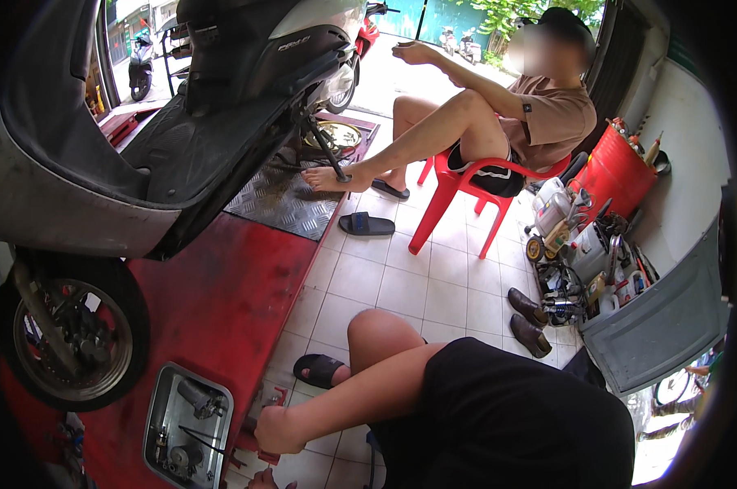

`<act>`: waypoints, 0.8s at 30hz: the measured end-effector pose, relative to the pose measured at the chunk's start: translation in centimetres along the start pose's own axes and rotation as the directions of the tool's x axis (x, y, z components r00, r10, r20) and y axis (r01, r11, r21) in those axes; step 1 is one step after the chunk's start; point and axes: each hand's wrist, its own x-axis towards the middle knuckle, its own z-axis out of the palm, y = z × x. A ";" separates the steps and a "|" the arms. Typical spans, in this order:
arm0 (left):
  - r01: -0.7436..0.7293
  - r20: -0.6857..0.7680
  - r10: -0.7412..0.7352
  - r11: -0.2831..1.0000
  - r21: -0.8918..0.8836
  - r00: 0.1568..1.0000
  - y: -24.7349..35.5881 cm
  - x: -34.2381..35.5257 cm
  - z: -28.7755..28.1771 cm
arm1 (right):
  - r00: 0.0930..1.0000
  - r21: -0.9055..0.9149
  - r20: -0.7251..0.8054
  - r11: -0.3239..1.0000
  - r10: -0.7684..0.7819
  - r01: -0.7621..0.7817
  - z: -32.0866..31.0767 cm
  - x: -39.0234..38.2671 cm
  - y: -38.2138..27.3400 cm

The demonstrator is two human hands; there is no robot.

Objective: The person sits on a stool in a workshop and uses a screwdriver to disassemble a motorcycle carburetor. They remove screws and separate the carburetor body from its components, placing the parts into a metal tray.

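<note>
Hands: left hand [277, 432] apparently grips the red lift [222, 318] (low edge).

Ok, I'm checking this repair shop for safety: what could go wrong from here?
1. The person's hand sits at the edge of the red lift, beside the metal tool tray. Fingers might get pinched if the lift moves.
2. The seated person's bare foot rests on the lift's tread plate beneath the scooter. A shifting scooter could hurt it.
3. The loose sandal on the tiles could trip someone.
</note>
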 end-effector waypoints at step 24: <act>0.002 0.017 -0.002 1.000 0.001 1.000 -0.1 0.0 0.1 | 1.000 0.006 0.020 1.000 0.022 -0.022 -0.4 -0.5 0.0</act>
